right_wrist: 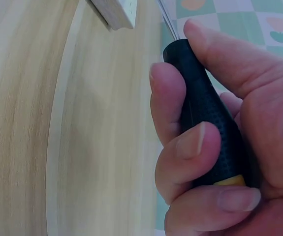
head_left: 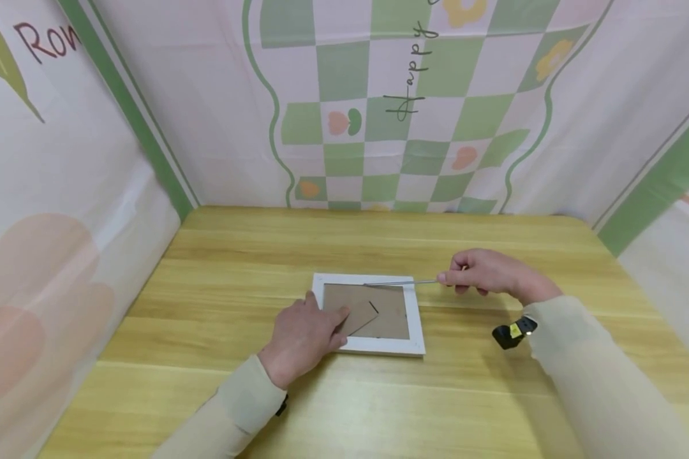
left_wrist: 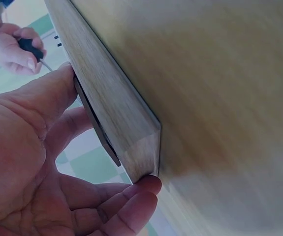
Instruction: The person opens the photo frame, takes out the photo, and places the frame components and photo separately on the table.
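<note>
A white picture frame (head_left: pixel 419 319) lies back side up on the table, its brown backing board (head_left: pixel 390 325) showing with a stand flap (head_left: pixel 358 315). My left hand (head_left: pixel 305 335) holds the frame at its near left part; in the left wrist view, the thumb lies by the flap's edge and fingertips touch the frame's corner. My right hand (head_left: pixel 482 275) grips a screwdriver by its black handle (right_wrist: pixel 207 113), fingers curled round it. The metal shaft (head_left: pixel 402 282) reaches leftward over the frame's far side, its tip at the inner edge of the backing board.
The wooden table (head_left: pixel 235 255) carries the frame, with bare wood around it. A printed curtain (head_left: pixel 344 76) hangs behind the far edge, and more fabric (head_left: pixel 34 287) runs along the left side. A black wrist camera (head_left: pixel 513 333) sits under the right cuff.
</note>
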Available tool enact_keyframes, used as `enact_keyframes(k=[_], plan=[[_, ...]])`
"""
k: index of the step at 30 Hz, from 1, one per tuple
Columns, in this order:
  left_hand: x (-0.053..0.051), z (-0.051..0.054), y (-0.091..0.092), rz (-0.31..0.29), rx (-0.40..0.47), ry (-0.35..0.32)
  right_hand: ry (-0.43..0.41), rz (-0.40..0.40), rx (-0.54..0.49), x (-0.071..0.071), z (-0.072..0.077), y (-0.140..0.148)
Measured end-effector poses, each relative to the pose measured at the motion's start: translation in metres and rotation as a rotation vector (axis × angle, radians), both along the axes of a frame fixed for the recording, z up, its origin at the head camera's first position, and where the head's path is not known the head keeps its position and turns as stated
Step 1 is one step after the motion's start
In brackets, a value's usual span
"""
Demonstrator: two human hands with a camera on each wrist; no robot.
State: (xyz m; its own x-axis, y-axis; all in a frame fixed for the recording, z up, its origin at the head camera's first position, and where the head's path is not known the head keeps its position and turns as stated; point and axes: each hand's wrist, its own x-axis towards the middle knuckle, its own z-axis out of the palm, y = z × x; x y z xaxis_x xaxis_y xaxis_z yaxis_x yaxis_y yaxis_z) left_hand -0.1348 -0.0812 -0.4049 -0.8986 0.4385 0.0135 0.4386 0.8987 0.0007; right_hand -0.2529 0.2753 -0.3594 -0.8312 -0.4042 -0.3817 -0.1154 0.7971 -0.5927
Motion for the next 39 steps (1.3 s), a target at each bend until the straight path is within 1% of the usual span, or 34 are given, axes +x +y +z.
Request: enact_keyframes(k=[3, 6, 12, 17, 20, 33, 39], plan=[[0.0, 0.0, 0.0, -0.002, 0.013, -0.006, 0.005, -0.004, -0.001, 0.002, 0.0, 0.0], [0.0, 0.0, 0.001, -0.001, 0.025, -0.016, 0.026, 0.001, 0.002, 0.009, 0.0, 0.0], [0.0, 0.0, 0.002, 0.002, 0.042, -0.022, 0.13, 0.02, 0.022, 0.021, -0.004, 0.0], [0.0, 0.0, 0.003, 0.007, 0.056, -0.036, 0.224, 0.015, 0.036, 0.03, -0.005, 0.004], [0.001, 0.0, 0.003, 0.009, 0.055, -0.036, 0.253, 0.006, 0.038, 0.035, -0.004, 0.005], [0.003, 0.001, 0.001, 0.018, 0.068, -0.028, 0.252, -0.112, 0.077, 0.046, 0.0, 0.016], [0.004, 0.001, 0.0, 0.013, 0.091, -0.022, 0.248, -0.177, 0.159, 0.047, -0.002, 0.033]])
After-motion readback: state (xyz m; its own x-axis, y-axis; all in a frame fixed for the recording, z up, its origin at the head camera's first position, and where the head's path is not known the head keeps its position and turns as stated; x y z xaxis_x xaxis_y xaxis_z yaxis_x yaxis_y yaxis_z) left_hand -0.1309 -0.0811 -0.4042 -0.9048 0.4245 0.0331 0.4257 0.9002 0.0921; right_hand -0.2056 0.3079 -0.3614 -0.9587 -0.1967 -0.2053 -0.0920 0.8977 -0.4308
